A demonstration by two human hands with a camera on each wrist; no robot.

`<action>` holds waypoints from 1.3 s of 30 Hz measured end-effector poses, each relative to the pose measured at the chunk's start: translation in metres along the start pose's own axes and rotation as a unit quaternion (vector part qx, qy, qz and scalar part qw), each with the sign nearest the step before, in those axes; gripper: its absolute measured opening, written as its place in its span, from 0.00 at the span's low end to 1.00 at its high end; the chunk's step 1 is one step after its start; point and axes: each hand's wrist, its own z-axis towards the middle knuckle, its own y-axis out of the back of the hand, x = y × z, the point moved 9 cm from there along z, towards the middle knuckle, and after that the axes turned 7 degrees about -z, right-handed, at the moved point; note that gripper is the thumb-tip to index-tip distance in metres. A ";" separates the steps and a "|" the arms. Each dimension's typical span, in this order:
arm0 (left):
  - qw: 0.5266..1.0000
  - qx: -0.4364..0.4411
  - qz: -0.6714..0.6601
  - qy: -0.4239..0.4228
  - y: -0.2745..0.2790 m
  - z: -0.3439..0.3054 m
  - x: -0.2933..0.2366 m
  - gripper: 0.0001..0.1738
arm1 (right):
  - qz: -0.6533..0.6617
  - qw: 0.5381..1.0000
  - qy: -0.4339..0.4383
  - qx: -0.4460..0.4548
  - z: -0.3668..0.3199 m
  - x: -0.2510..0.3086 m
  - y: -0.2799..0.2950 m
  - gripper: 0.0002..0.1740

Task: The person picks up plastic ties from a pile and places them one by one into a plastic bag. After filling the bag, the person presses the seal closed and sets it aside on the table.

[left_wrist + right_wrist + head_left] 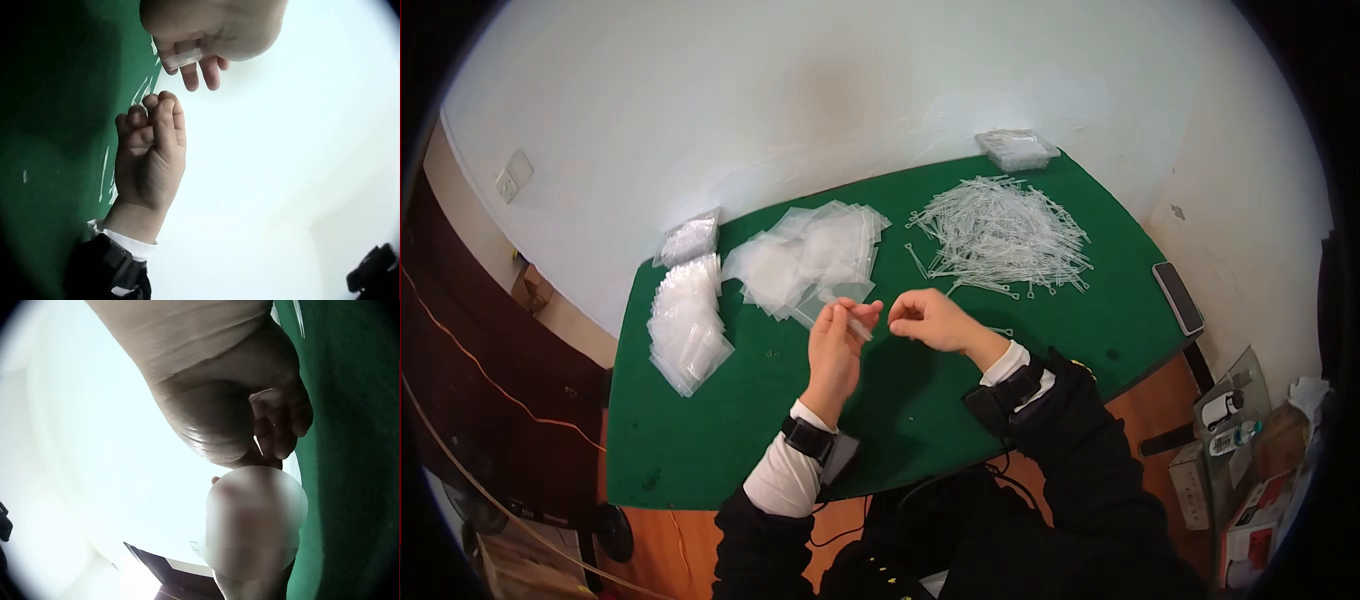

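My left hand (835,355) pinches a small clear plastic piece (859,327) that lies across its fingers. The same piece (185,59) shows at the left hand (215,31) in the left wrist view. Just to the right, my right hand (935,320) has its fingers curled and thumb close to the fingertips; no object shows in it. The hands are apart. Behind the left hand lies a spread of clear flat bags (800,255). A heap of clear thin sticks with looped ends (1000,235) lies beyond the right hand.
Fanned small bags (688,325) and a filled clear bag (690,238) lie on the green table (700,440) at the left. A clear box (1018,150) stands at the back right, a phone (1178,298) at the right edge. The white wall (800,90) rises behind.
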 end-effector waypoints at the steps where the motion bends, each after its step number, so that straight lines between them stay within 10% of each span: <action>1: 0.999 -0.031 -0.017 -0.004 0.009 0.003 -0.002 0.10 | -0.025 0.999 0.006 -0.038 0.000 0.000 0.012 0.06; 8: 0.986 -0.157 -0.058 -0.004 0.054 0.004 -0.001 0.11 | -0.445 0.866 -0.074 -0.215 -0.029 0.014 0.093 0.07; 21: 0.987 -0.150 -0.049 0.031 0.045 0.001 0.000 0.10 | -0.548 0.811 -0.204 0.017 -0.037 -0.013 0.074 0.07; 33: 0.987 -0.142 -0.037 0.059 0.042 -0.001 0.005 0.10 | -0.415 0.908 -0.056 -0.030 -0.018 0.003 0.052 0.04; 39: 0.991 -0.102 -0.020 0.088 0.032 0.000 0.013 0.10 | -0.079 0.994 0.025 -0.065 -0.011 0.024 0.032 0.03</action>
